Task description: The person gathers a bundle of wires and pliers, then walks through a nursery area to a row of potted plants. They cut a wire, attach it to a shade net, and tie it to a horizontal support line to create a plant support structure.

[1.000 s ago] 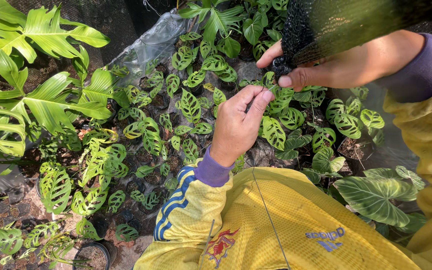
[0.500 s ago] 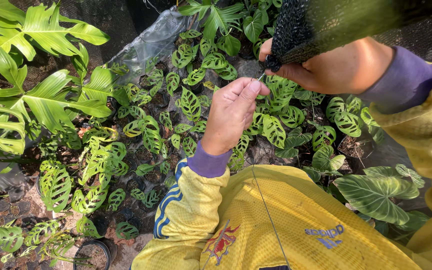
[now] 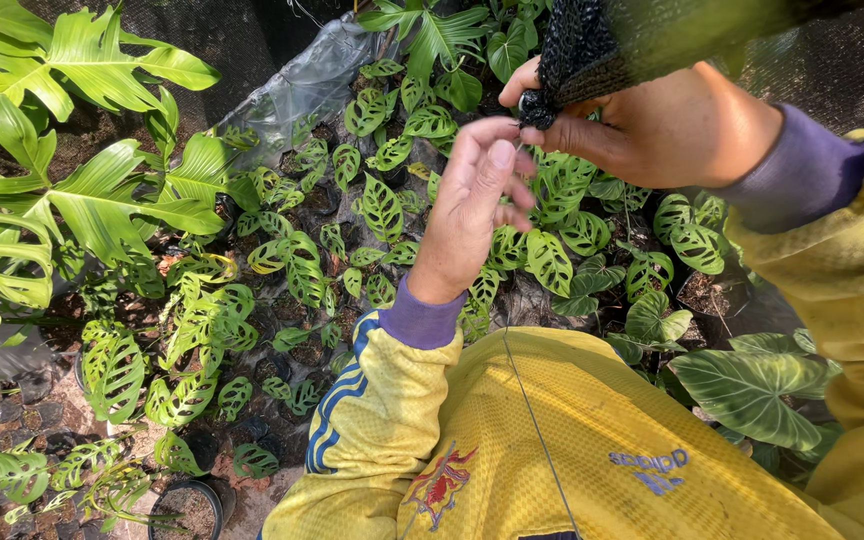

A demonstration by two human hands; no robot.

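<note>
Since half a second ago our left hand (image 3: 472,205) has risen toward twelve o'clock, pinching a thin thread (image 3: 537,430) beside our right hand (image 3: 652,125), which grips bunched black netting (image 3: 577,55) above the potted seedlings (image 3: 382,210); we judge a loose pinch could let the thread slip.

The person wears a yellow jacket (image 3: 572,440) with blue stripes on the sleeve at the lower middle, a small red picture, and purple cuffs (image 3: 420,318) showing at both wrists.
</note>
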